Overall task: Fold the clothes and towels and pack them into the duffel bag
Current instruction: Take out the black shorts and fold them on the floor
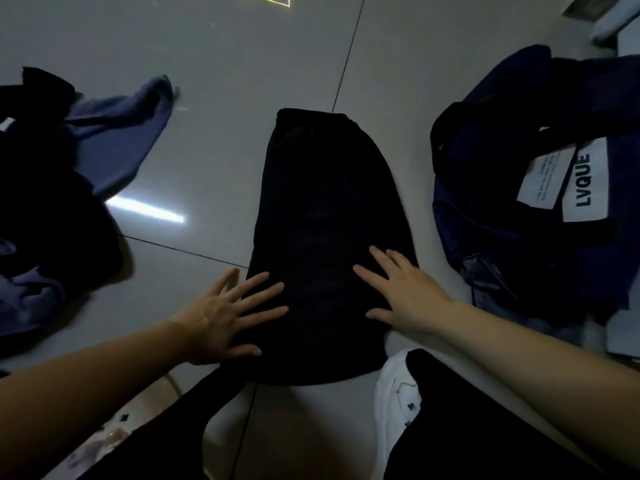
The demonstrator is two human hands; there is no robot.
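Neither grip has closed on anything: both hands lie flat, fingers straight and spread, pressing on a folded black garment (329,244) on the floor. The left hand (225,317) rests on the garment's near left edge, with its outermost finger reaching past the cloth onto the tile. The right hand (401,292) rests on the near right part, fingers pointing away from the person and slightly inward. Both bare forearms come in from the bottom corners of the view.

The garment is a long, narrow, dark shape lying lengthwise away from the person, on a glossy grey tiled floor (242,81) crossed by thin dark grout lines. Its detail is too dark to read.

To the right, near the garment but apart from it, sits a navy duffel bag (512,244) with dark straps and a white label printed with "LVQUE" (585,180). To the left, well apart from the garment, lies a loose pile of clothes (52,209), black pieces mixed with blue-grey ones (121,133), one corner of blue fabric sticking up.

At the bottom of the view, the person's black-clad legs (467,420) and a patch of white fabric with small dark marks (394,410) show.
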